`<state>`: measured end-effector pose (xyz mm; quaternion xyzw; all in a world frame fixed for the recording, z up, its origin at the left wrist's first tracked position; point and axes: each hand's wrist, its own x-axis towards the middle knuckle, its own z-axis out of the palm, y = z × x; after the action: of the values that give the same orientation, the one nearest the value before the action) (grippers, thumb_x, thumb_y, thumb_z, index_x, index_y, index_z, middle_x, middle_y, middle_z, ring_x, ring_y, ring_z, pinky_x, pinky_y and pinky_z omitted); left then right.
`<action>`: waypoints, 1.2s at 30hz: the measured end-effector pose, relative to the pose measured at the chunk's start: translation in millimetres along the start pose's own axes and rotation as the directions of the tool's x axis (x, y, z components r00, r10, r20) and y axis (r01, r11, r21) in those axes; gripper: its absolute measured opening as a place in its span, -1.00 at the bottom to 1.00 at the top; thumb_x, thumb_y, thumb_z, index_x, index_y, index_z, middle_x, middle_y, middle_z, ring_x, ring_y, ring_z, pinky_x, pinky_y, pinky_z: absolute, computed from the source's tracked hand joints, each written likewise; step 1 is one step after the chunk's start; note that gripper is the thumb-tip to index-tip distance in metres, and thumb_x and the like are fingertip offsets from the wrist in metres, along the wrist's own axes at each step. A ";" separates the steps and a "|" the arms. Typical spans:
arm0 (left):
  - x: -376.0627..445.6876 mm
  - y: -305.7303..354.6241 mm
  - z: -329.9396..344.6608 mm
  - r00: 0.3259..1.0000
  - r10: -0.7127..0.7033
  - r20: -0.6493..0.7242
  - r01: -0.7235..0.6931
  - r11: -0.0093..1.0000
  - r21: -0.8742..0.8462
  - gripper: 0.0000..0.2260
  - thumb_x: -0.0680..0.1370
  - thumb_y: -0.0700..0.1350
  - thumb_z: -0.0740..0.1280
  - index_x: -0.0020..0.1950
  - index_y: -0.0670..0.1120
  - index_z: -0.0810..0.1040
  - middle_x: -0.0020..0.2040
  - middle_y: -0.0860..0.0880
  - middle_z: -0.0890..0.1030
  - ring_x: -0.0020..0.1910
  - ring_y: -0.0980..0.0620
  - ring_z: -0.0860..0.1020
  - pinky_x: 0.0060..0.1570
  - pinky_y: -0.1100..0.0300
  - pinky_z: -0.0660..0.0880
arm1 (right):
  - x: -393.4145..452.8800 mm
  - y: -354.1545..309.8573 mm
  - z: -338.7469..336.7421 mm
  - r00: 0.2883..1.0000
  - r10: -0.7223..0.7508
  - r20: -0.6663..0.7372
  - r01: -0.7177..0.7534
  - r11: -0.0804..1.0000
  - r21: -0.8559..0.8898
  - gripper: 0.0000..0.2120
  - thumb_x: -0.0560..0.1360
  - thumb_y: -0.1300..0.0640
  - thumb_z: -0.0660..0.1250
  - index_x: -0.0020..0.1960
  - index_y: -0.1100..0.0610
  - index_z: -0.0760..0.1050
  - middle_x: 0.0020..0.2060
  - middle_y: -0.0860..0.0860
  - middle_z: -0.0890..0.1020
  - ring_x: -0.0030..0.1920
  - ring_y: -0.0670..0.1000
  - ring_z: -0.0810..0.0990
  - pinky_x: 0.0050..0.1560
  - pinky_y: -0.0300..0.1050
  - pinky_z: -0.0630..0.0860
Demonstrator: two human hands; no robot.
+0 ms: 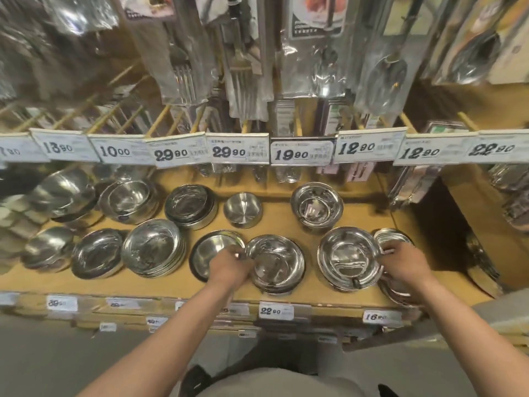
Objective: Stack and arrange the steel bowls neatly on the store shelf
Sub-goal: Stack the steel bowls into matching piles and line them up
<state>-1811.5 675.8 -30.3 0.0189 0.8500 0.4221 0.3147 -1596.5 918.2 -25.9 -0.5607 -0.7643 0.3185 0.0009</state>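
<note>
Several stacks of steel bowls stand in two rows on the wooden shelf (286, 222). My left hand (229, 266) grips the left rim of a front-row bowl stack (276, 262), beside a shallow bowl (213, 249) that it partly covers. My right hand (406, 263) holds the right rim of the wide bowl stack (347, 257), between it and a smaller stack (392, 237) at the shelf's right end. More bowls lie under my right wrist, mostly hidden. Behind stand a small upturned bowl (242, 209) and a deep stack (316, 207).
Further bowl stacks (153, 247) fill the shelf's left half. Packaged forks and spoons (243, 81) hang low above the back row, over a line of price tags (240, 151). More price tags run along the shelf's front edge (276, 310).
</note>
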 end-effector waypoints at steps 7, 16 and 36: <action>-2.2 6.3 -21.7 0.997 -0.004 0.078 0.022 0.974 -0.226 -0.79 0.49 -0.29 0.45 0.07 -0.09 0.57 -0.38 -0.11 0.67 -0.58 0.05 0.57 -0.61 0.28 0.44 | -19.3 -32.5 -17.0 0.983 0.052 0.175 -0.130 0.871 0.473 -0.98 0.51 0.37 0.37 -0.07 0.34 0.57 -0.36 0.12 0.69 -0.50 -0.09 0.64 -0.57 -0.28 0.54; -9.9 -5.2 -52.5 0.991 0.035 0.132 0.024 0.905 -0.426 -0.73 0.45 -0.40 0.42 0.13 -0.21 0.59 -0.24 -0.14 0.73 -0.12 -0.30 0.67 0.12 -0.19 0.56 | -55.0 -121.0 14.6 0.911 -0.148 0.386 -0.119 0.801 0.587 -0.97 0.51 0.36 0.39 -0.10 0.31 0.56 -0.41 0.10 0.69 -0.39 0.00 0.70 -0.40 -0.23 0.63; 29.7 -68.1 -202.4 0.985 0.065 0.161 0.036 0.831 -0.556 -0.81 0.58 -0.34 0.34 0.14 -0.18 0.63 0.05 -0.18 0.73 -0.05 -0.09 0.73 -0.04 0.06 0.68 | -132.2 -267.7 139.0 0.901 -0.225 0.372 0.082 0.928 0.363 -0.80 0.51 0.19 0.35 0.04 0.31 0.46 -0.08 0.37 0.63 -0.11 0.33 0.68 0.01 0.36 0.62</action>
<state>-1930.8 498.1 -5.3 -0.0306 0.6596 0.6502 0.3759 -1826.6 692.2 41.0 -0.4104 -0.7239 0.5533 -0.0363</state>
